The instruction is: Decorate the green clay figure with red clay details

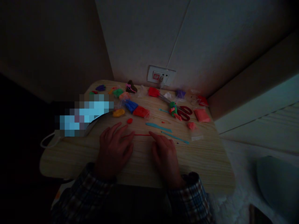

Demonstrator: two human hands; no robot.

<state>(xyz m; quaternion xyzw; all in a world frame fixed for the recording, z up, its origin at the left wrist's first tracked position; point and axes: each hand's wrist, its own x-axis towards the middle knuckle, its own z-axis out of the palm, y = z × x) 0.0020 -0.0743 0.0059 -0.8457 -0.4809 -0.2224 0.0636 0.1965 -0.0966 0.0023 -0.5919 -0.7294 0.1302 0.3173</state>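
Pale wood grain across the counter (142,169), with a white cable (48,140) looped at the left of the frame. Next along, left of centre, left hand (114,147) palm down with fingers spread, grasping nothing, index fingertip against a red strand (142,135). Above that hand, a yellow piece (118,112), then a small red lump (129,120). At the centre of the frame, flat on the counter and bare between both index fingertips, the strand itself: thread-thin, nearly straight, even in colour, ends partly hidden by fingers, seemingly soft like modelling clay. Looks like rolling or straightening in hand, well along to judge by the thinness. Probably calls next for light, even pressure from both sides, so as not to snap the middle. Just right of centre, a flat blue tool (158,127); below, right hand (165,152) loosely curled, clasping nothing, index finger pressed near the strand. Farther right, a green figure (173,109) against red-handled scissors (185,112), then a coral packet (202,115).
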